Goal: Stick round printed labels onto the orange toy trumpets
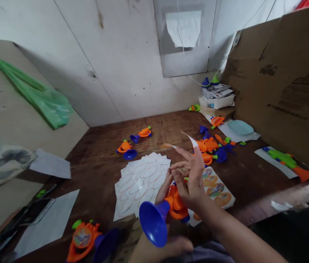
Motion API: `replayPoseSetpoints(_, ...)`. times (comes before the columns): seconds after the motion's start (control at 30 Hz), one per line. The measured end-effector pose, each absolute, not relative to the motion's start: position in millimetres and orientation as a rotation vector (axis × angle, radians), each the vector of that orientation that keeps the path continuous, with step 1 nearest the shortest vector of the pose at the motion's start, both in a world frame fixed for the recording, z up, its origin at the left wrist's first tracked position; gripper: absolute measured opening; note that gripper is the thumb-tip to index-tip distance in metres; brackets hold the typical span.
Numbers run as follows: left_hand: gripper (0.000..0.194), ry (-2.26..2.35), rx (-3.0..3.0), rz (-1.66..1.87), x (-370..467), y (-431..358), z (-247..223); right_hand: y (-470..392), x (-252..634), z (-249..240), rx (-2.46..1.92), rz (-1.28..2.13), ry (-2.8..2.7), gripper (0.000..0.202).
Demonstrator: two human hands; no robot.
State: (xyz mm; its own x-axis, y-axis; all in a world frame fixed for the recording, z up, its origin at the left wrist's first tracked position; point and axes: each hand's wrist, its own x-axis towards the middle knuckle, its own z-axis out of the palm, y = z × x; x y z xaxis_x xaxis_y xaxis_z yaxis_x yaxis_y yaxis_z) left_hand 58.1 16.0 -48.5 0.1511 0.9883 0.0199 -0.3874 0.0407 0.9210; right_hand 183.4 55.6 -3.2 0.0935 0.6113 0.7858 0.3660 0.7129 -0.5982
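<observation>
An orange toy horn (pixel 174 200) with a blue bell rests in my left hand (pixel 154 233), whose fingers wrap around it from below. Above the toy, my right hand (pixel 194 175) holds a thin curled strip (pixel 189 138) that looks like a peeled sticker at its raised fingers. Thumb and fingertips of that hand come close to the left fingers. Beneath and right of the hands lies a sheet of oval stickers (pixel 217 190). Left of them spreads a pile of white sheets with empty oval outlines (pixel 140 182).
Another toy horn (pixel 84 237) lies at the front left, and two more (pixel 127 148) farther back. Several orange and blue parts (pixel 209 146) are heaped behind my hands. A cardboard box (pixel 282 84) stands at the right; a phone (pixel 38 210) lies at the left.
</observation>
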Motion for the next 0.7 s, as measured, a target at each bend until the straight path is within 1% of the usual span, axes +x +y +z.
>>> replayPoseSetpoints(0.03,0.076,0.822,0.994,1.260,53,14,-47,55,184,-1,-0.834,0.184,-1.516,0.080)
replayPoseSetpoints(0.1,0.066,0.889,0.923,1.334,47,6,-40,54,188,5,-0.848,0.106,-1.475,0.080)
replayPoseSetpoints(0.17,0.060,0.931,0.789,1.399,47,-1,-31,50,195,12,-0.849,0.128,-1.397,0.081)
replayPoseSetpoints(0.27,0.068,0.870,0.670,1.448,51,-4,-20,43,207,22,-0.839,0.462,-1.327,0.081)
replayPoseSetpoints(0.37,0.068,0.782,0.682,1.485,53,-4,-16,33,210,27,-0.819,0.763,-1.362,0.077)
replayPoseSetpoints(0.5,0.063,0.699,0.768,1.502,53,-7,-16,21,200,26,-0.820,0.832,-1.383,0.077)
replayPoseSetpoints(0.7,0.064,0.718,0.879,1.593,56,-8,-24,16,190,26,-0.870,0.978,-1.203,0.077)
